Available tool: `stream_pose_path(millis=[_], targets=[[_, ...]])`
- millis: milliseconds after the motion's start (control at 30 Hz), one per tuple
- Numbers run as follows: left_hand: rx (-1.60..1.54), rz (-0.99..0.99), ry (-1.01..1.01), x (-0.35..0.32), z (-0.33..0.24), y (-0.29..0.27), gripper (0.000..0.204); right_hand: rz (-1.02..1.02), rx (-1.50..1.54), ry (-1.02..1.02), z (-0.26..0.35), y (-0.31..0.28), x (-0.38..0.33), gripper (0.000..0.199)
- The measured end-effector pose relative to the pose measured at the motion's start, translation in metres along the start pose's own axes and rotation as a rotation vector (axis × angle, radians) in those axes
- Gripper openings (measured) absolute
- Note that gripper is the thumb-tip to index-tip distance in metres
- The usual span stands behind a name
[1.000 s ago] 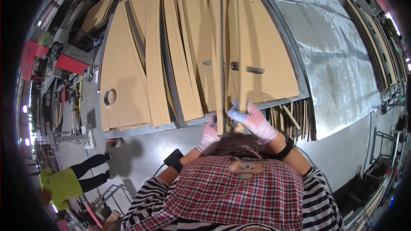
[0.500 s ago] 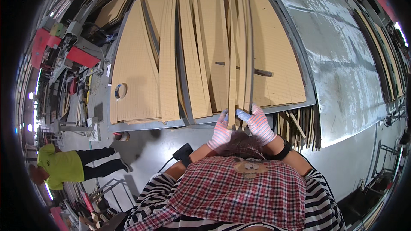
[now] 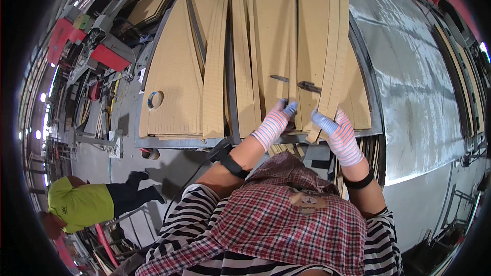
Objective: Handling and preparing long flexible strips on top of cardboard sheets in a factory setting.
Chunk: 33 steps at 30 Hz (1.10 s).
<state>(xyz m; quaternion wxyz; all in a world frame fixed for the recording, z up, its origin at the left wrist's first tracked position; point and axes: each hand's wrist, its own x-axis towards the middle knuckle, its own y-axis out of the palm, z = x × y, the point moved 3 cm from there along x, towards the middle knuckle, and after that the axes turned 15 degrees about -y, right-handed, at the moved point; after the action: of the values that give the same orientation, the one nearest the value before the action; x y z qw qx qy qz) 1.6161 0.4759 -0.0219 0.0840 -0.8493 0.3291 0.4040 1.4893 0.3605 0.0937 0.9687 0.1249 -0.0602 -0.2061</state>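
My right hand, in a striped knit glove, grips the near end of long tan cardboard strips, which are raised and lean to the right over the board. Closed at the near end of a narrow cardboard strip is my gloved left hand; its fingertips partly hide that end. Both hands are over the near edge of a large cardboard sheet. Beneath the narrow strip lies a dark slim tool, its middle covered.
More cut strips and a roll of tape lie on the sheet, which rests on a grey table. Offcuts stand below its near right edge. A metal-topped surface adjoins at right. A person in a yellow-green shirt is at left.
My hands have moved apart. The right has carried its strips up and rightward, while the left stays by the narrow strip. The person at left has shifted slightly.
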Motion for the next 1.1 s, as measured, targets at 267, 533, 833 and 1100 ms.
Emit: stream_pose_path(millis=[267, 533, 833, 1100], targets=[[0.501, -0.411, 0.507, -0.102, 0.024, -0.104, 0.034, 0.043, -0.707, 0.360, -0.084, -0.066, 0.036, 0.067], [0.757, -0.623, 0.273, -0.146, 0.083, -0.106, 0.041, 0.042, -1.138, -0.544, -0.030, -0.022, -0.026, 0.056], [1.366, -0.700, 0.063, -0.131, 0.059, -0.120, 0.057, 0.401, -1.284, -0.500, -0.052, 0.068, -0.086, 0.048], [1.474, -0.592, -0.002, -0.179, 0.127, -0.113, 0.047, 0.053, -1.478, -0.546, -0.072, 0.024, -0.214, 0.049]])
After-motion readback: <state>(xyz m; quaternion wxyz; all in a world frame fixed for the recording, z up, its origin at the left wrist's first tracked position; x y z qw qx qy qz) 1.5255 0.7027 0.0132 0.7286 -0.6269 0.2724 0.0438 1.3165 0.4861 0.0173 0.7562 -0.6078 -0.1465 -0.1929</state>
